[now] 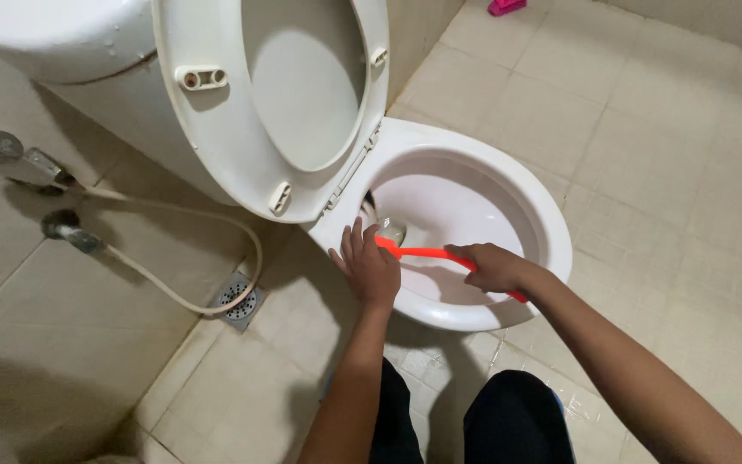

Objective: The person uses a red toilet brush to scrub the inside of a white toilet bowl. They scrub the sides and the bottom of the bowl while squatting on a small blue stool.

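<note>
My right hand (pixel 493 266) is closed around the handle of the orange toilet brush (pixel 427 253), whose head reaches into the toilet bowl (pixel 551 223). My left hand (pixel 369 268) lies flat with fingers apart on the rim, probably for support. Behind, the seat (pixel 208 129) stands up, so the bowl is free.

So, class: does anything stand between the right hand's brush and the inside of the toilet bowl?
Nothing visible does. The seat is raised, the right hand holds the orange brush across the open toilet bowl, and the left hand rests on the rim beside it.
</note>
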